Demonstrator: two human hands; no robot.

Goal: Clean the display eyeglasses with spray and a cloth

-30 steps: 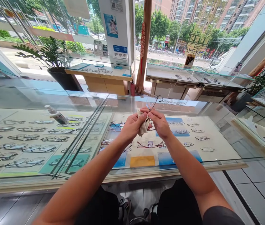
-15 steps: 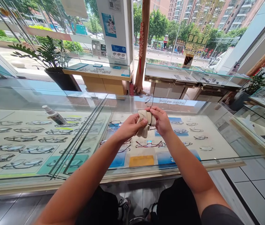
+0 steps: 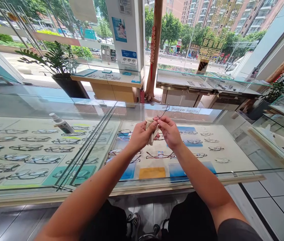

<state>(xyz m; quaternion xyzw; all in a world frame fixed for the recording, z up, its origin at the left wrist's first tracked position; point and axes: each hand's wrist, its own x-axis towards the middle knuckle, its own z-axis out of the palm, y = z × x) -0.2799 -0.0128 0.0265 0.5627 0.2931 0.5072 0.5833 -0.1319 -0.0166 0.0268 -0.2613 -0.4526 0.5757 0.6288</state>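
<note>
Over the glass counter, my left hand (image 3: 141, 135) is closed around a crumpled beige cloth (image 3: 151, 139). My right hand (image 3: 169, 133) pinches a pair of thin-framed eyeglasses (image 3: 164, 113), whose dark rim or temple sticks up past the fingertips. Both hands meet at the cloth, and the rest of the eyeglasses is hidden by fingers and fabric. A white spray bottle (image 3: 61, 124) stands tilted in view on the glass to the left of my hands.
Beneath the glass top of the display case (image 3: 228, 172) lie rows of eyeglasses, blue cards and a yellow cloth-like piece (image 3: 152, 172). Farther back are more display cases (image 3: 116, 85), a potted plant (image 3: 67, 86) and a wooden post (image 3: 154, 57).
The cloth has been gathered tighter between my hands. The eyeglasses have turned, so their protruding part now leans right. My right hand has shifted slightly down and in toward my left.
</note>
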